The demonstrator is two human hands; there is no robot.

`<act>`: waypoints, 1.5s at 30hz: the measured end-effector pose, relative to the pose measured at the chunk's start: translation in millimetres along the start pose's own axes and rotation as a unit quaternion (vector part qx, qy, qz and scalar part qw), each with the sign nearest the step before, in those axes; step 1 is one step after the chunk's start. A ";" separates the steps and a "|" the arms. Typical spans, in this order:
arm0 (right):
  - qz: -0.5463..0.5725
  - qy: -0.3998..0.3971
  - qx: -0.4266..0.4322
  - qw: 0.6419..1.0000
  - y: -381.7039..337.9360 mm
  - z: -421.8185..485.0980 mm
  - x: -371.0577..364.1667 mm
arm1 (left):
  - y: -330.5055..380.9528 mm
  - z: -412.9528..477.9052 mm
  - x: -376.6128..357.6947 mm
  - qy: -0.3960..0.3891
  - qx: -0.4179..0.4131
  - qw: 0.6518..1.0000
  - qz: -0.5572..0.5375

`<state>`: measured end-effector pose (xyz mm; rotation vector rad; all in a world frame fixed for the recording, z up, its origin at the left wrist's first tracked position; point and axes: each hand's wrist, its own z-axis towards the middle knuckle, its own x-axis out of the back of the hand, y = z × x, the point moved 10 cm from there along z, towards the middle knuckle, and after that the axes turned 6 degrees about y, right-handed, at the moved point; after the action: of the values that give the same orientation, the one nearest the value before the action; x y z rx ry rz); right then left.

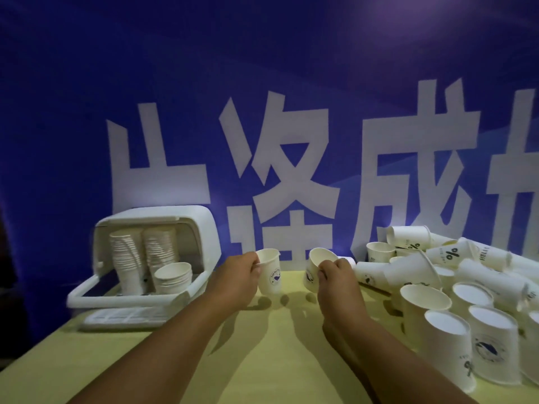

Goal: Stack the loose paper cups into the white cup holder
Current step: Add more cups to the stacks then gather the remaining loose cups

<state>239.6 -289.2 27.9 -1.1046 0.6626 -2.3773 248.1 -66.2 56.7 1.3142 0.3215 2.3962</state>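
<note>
Left hand (236, 272) grips an upright paper cup (269, 271); right hand (335, 272) grips a tilted cup (316, 265), apparently above the worktop (262, 360).

Blue banner (262, 83), yellow table (262, 360)

Bare forearms, seemingly sleeveless; hands (237, 275) ungloved.

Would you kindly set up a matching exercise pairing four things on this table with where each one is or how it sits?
Things:
1. cup holder
2. short stack
3. left hand
4. loose cups

Places or states:
A. piled at the table's right
B. grips an upright cup
C. at the table's left, lid raised
D. inside the holder, in front of two tall stacks

Pairs: 1-C, 2-D, 3-B, 4-A
</note>
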 end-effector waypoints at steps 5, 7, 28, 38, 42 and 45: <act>0.054 -0.024 0.050 0.997 -54.1 -3.0 -11.2 | -23.2 -16.7 58.4 0.074 -0.011 0.997 0.006; 0.071 -0.022 0.062 0.995 -78.9 -0.7 -14.2 | -35.9 -22.6 77.3 0.109 -0.008 0.994 0.005; 0.226 -0.025 0.099 0.969 -211.9 18.4 -72.8 | -135.8 -44.1 133.1 0.220 0.075 0.971 0.056; 0.211 -0.068 0.169 0.960 -240.7 -11.3 -80.5 | -150.7 -40.1 83.2 0.093 0.118 0.989 -0.007; 0.150 -0.087 0.216 0.961 -248.3 -23.9 -94.0 | -155.6 -44.8 90.5 0.137 0.143 0.971 -0.131; 0.101 -0.093 0.238 0.961 -249.5 -27.2 -95.7 | -154.2 -48.0 92.8 0.146 0.147 0.965 -0.159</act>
<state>229.1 -31.3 102.5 -0.9743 0.1143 -2.0689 196.9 112.3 42.9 0.9266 0.9286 2.3167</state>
